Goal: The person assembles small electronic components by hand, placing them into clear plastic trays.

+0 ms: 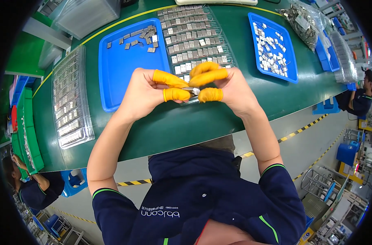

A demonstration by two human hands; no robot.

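Note:
Both my hands wear yellow finger cots and meet in front of me over the table's near edge. My left hand (163, 86) is closed, pinching a small metal connector shell (188, 88) between thumb and fingers. The fingers of my right hand (216, 81) close on a small white plastic piece (196, 91) at the shell's right end. Whether the two pieces are joined I cannot tell, as the fingers partly cover them. Just beyond my hands lies a clear blister tray (194, 37) with rows of metal shells, some showing white.
On the left a blue tray (112, 81) holds loose metal shells at its far end. Further left lies another filled blister tray (71, 102). A blue tray (292, 73) of white pieces stands right, near a bag of metal parts (300, 24). Co-workers (359, 96) sit at both sides.

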